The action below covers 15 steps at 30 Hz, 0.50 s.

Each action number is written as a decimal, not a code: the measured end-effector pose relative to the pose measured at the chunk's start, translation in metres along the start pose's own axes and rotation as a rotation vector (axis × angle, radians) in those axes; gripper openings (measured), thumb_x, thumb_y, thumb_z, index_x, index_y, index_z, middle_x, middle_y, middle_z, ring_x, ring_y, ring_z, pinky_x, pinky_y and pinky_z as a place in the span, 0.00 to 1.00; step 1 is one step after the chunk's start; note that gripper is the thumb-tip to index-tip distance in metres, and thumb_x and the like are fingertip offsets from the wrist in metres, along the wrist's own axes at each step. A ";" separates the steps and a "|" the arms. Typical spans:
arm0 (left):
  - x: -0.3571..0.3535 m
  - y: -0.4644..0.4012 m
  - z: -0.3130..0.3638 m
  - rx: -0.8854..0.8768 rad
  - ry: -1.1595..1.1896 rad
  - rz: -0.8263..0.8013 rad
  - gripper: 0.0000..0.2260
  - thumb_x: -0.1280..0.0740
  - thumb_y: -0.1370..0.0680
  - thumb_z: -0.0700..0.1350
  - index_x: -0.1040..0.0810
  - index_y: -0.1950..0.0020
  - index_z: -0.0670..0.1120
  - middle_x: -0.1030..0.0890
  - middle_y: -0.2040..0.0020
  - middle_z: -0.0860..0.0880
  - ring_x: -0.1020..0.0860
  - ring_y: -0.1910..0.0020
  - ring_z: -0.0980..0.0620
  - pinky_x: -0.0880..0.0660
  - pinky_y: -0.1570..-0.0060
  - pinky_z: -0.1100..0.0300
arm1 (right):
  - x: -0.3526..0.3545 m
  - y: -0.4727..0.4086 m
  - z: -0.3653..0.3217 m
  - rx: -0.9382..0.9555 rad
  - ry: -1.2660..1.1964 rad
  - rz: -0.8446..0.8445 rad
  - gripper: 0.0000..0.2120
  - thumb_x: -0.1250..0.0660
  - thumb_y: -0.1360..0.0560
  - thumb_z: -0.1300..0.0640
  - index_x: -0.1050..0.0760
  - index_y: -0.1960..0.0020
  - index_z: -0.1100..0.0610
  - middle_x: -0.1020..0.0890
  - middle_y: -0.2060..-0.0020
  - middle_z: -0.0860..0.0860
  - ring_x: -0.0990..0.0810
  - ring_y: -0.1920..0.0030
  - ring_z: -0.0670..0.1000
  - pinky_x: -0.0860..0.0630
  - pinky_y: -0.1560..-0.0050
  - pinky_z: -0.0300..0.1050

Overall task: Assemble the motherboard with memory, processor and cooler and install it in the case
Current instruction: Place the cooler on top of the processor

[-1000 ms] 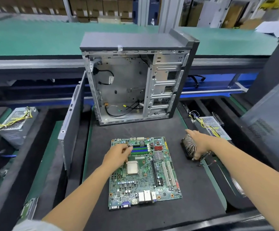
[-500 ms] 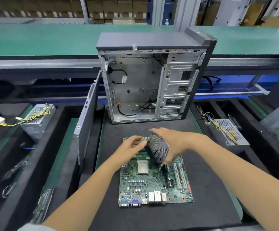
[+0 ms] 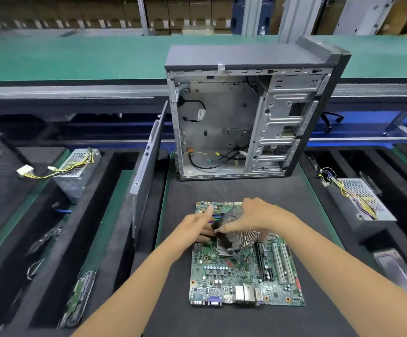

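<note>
The right hand (image 3: 255, 216) has its fingers curled over the top of the cooler (image 3: 243, 235), a round fan of thin, shiny metal fins with a dark core, tilted as it hangs just above the socket. The left hand (image 3: 197, 226) comes in beside it, thumb up and fingers reaching under the fins; whether they pinch the cooler or only steady it, I cannot tell.

Directly beneath the fingers lies the board (image 3: 243, 271), flat, green, crowded with small cylinders, long white slots toward the right wrist and silver and blue ports on the near edge. Blue memory slots peek out past the fingertips; whether sticks sit in them is unclear. The processor spot is hidden under the cooler.

Beyond the fingertips stands the case (image 3: 248, 117), open-sided grey stamped steel with loose cables inside and no board mounted.

So I judge the cooler is not yet seated or fastened, and mounting the board in the case remains.
</note>
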State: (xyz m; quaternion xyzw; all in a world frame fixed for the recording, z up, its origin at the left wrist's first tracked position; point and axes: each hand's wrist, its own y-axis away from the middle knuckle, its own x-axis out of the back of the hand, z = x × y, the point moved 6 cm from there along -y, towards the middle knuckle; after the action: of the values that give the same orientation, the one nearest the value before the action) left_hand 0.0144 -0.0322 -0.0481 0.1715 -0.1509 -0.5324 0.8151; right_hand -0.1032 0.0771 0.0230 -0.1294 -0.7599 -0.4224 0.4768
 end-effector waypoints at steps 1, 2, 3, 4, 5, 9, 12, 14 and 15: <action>-0.003 -0.002 -0.003 0.071 0.091 -0.067 0.36 0.36 0.36 0.73 0.21 0.42 0.46 0.16 0.50 0.44 0.17 0.51 0.50 0.21 0.46 0.52 | -0.001 0.001 0.001 0.014 -0.062 0.013 0.48 0.31 0.38 0.29 0.37 0.32 0.61 0.31 0.37 0.55 0.25 0.44 0.55 0.27 0.56 0.45; -0.007 -0.002 -0.003 0.115 0.158 -0.151 0.32 0.34 0.35 0.72 0.19 0.44 0.49 0.15 0.50 0.45 0.17 0.50 0.48 0.21 0.46 0.52 | -0.001 0.002 0.000 0.041 -0.119 0.050 0.49 0.30 0.39 0.30 0.39 0.31 0.60 0.33 0.36 0.55 0.27 0.42 0.55 0.28 0.54 0.45; -0.010 -0.002 -0.002 0.137 0.203 -0.231 0.27 0.32 0.33 0.70 0.17 0.45 0.52 0.15 0.51 0.46 0.17 0.49 0.48 0.21 0.46 0.51 | -0.001 0.003 -0.002 0.073 -0.176 0.100 0.49 0.29 0.40 0.31 0.41 0.31 0.59 0.34 0.37 0.55 0.28 0.41 0.55 0.29 0.53 0.46; -0.012 -0.002 0.001 0.143 0.237 -0.283 0.23 0.29 0.32 0.67 0.16 0.45 0.52 0.16 0.51 0.46 0.17 0.49 0.48 0.22 0.45 0.50 | 0.000 0.006 -0.003 0.103 -0.228 0.155 0.50 0.28 0.41 0.32 0.42 0.31 0.58 0.35 0.37 0.55 0.29 0.41 0.55 0.29 0.52 0.46; -0.011 -0.004 0.004 0.143 0.261 -0.302 0.21 0.26 0.32 0.63 0.16 0.46 0.51 0.16 0.51 0.46 0.18 0.50 0.48 0.22 0.44 0.49 | 0.000 0.008 -0.005 0.132 -0.267 0.210 0.49 0.27 0.41 0.33 0.42 0.31 0.57 0.35 0.38 0.54 0.29 0.41 0.54 0.30 0.52 0.45; -0.007 -0.008 0.010 0.215 0.273 -0.331 0.16 0.24 0.33 0.59 0.16 0.51 0.52 0.18 0.54 0.46 0.19 0.52 0.47 0.24 0.44 0.48 | -0.006 0.014 -0.004 0.198 -0.395 0.381 0.49 0.26 0.41 0.33 0.44 0.31 0.55 0.36 0.40 0.50 0.28 0.41 0.51 0.30 0.49 0.41; -0.007 -0.009 0.020 0.168 0.283 -0.335 0.15 0.26 0.30 0.56 0.16 0.48 0.49 0.17 0.50 0.45 0.18 0.53 0.48 0.22 0.47 0.51 | -0.010 0.019 0.000 0.233 -0.460 0.473 0.54 0.27 0.45 0.30 0.45 0.30 0.53 0.37 0.40 0.47 0.28 0.43 0.48 0.28 0.47 0.42; 0.000 -0.010 0.032 0.043 0.148 -0.267 0.23 0.24 0.31 0.52 0.21 0.39 0.45 0.20 0.40 0.43 0.19 0.46 0.49 0.23 0.46 0.53 | -0.009 0.020 0.007 0.259 -0.485 0.392 0.59 0.29 0.49 0.26 0.48 0.28 0.50 0.39 0.36 0.46 0.30 0.40 0.47 0.30 0.44 0.42; 0.006 -0.010 0.040 -0.040 -0.016 -0.204 0.28 0.23 0.32 0.50 0.26 0.35 0.47 0.23 0.36 0.45 0.22 0.42 0.50 0.25 0.42 0.55 | -0.005 0.018 0.012 0.273 -0.485 0.347 0.61 0.30 0.51 0.25 0.50 0.27 0.49 0.40 0.34 0.46 0.32 0.38 0.47 0.32 0.42 0.42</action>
State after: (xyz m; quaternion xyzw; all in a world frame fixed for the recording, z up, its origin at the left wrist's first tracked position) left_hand -0.0083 -0.0462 -0.0158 0.1653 -0.1284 -0.6167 0.7588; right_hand -0.0974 0.0989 0.0261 -0.2887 -0.8675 -0.1860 0.3598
